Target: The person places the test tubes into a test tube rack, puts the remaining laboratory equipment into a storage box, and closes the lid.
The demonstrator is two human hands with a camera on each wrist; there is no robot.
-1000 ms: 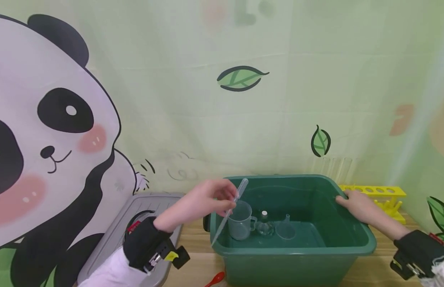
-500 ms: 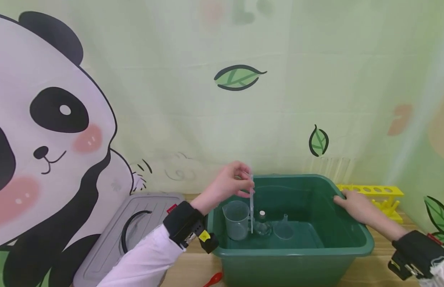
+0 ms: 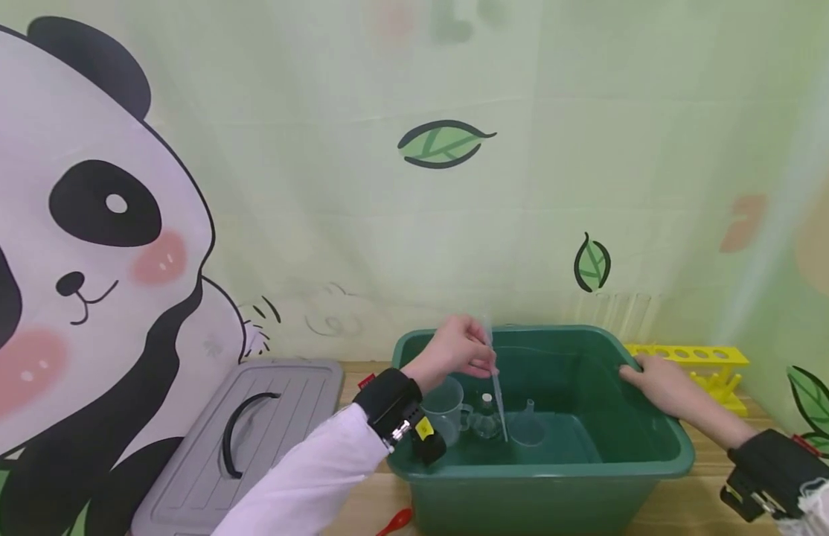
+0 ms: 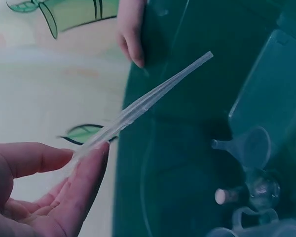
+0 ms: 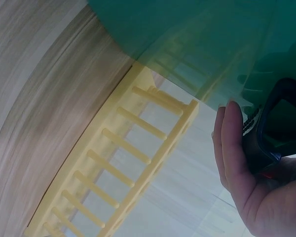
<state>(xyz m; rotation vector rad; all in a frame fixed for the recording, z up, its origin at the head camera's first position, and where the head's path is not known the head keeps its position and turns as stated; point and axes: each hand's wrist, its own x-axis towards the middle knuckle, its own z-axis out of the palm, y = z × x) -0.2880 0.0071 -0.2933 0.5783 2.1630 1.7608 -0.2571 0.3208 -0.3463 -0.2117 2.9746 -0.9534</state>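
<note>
My left hand [image 3: 458, 346] pinches a clear plastic dropper [image 4: 143, 106] between thumb and fingers, its thin tip slanting down into the green tub [image 3: 542, 470]. Below the dropper, inside the tub, stand a clear measuring jug [image 3: 449, 394] and a small clear bottle [image 3: 486, 424] with a white top. A clear funnel [image 3: 528, 430] lies to their right, spout up. My right hand [image 3: 665, 383] grips the tub's right rim, thumb over the inside. In the right wrist view its fingers curl around the black handle [image 5: 266, 140] on the tub's side.
A yellow test tube rack [image 3: 722, 356] with clear tubes [image 3: 632, 316] stands behind the tub's right side. To the left lies a grey lid [image 3: 307, 402] with a black handle [image 3: 227, 439]. A red spoon [image 3: 396, 522] sits before the tub. A patterned curtain hangs behind.
My left hand has carried the dropper rightward from over the jug to beyond the small bottle, near the funnel, its tip swinging from left to right. The right hand keeps its grip on the tub.
</note>
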